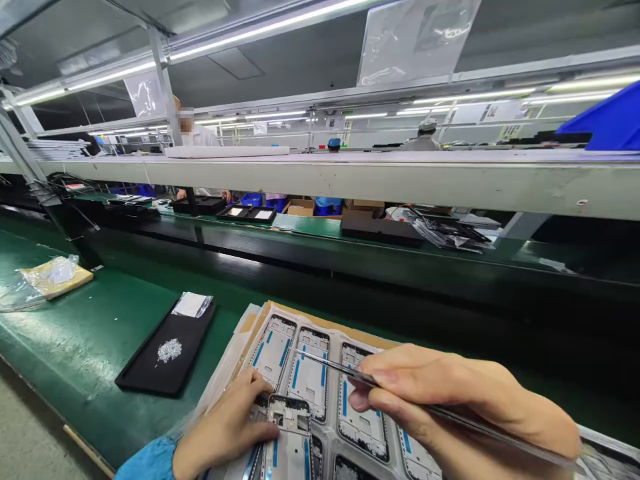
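My right hand [465, 407] is closed around a pair of metal tweezers [345, 369], their thin tips pointing left over the phone frames. My left hand [233, 423] grips the left edge of one phone frame [290, 447] at the front, thumb and fingers bent against it. That frame lies over others in a clear plastic tray [333, 413]. Several more phone frames, such as the one at the tray's back [311, 373], sit in its slots, silver with blue strips and black rims. The tweezer tips are above the back-left frames; whether they touch anything I cannot tell.
Left of the tray is a black tray [145, 380] with a pile of small clear parts [169, 350] and a small bag [193, 305]. Farther left, a yellow packet [55, 277] lies on the green bench [100, 320]. A white shelf [320, 177] crosses ahead; people are beyond it.
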Action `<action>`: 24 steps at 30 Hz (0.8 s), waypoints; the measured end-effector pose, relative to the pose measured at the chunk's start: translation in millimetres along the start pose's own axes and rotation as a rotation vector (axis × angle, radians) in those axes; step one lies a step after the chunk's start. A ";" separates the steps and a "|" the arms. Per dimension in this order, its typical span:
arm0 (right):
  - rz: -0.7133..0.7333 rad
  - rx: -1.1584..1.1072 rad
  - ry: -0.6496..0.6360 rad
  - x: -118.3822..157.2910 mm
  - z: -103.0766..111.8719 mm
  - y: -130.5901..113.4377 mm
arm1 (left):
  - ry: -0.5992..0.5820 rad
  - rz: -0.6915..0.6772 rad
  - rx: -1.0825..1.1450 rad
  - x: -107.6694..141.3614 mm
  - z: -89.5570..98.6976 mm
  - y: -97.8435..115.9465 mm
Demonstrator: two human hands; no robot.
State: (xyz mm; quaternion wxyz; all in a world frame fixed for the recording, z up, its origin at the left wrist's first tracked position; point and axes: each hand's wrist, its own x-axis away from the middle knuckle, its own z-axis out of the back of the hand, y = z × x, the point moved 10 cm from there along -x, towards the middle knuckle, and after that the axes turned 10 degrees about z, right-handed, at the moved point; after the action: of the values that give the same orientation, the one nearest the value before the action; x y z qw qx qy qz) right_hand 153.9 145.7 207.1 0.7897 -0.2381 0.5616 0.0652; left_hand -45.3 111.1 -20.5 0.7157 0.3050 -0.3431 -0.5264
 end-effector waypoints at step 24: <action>0.032 -0.025 -0.302 2.0 -45.1 13.9 | -0.052 -0.018 1.027 20.9 36.6 80.4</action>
State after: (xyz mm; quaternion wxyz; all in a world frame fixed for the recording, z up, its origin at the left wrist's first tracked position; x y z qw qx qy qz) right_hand 110.9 137.3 189.6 0.8609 -0.2267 0.4394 0.1197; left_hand -26.9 109.1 68.4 0.4602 0.6071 -0.5723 -0.3035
